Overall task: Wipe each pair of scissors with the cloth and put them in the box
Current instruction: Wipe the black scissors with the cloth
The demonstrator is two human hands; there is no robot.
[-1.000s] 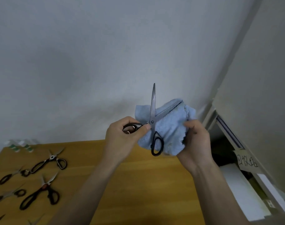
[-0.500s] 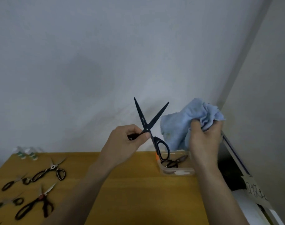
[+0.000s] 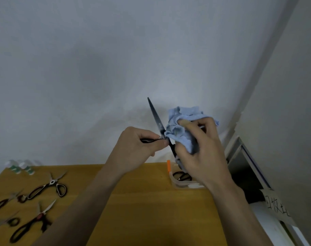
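My left hand (image 3: pixel 138 146) grips one handle of a pair of black scissors (image 3: pixel 155 118) held up over the table, blades spread. One blade points up and left. My right hand (image 3: pixel 202 153) clutches a light blue cloth (image 3: pixel 183 121) wrapped over the other blade, which is hidden. Below my right hand a clear plastic box (image 3: pixel 179 185) with an orange clip sits on the wooden table (image 3: pixel 151 210); a pair of black scissors (image 3: pixel 182 176) lies inside it. Several more pairs of scissors (image 3: pixel 46 187) lie at the table's left.
Two small white bottles with green bands (image 3: pixel 20 166) stand at the far left corner by the wall. A cabinet or shelf with a handwritten paper label (image 3: pixel 275 205) stands to the right of the table.
My right hand has brought the cloth left onto the scissors and closed it over the right blade. The view has tipped down a little, showing more of the table and box.
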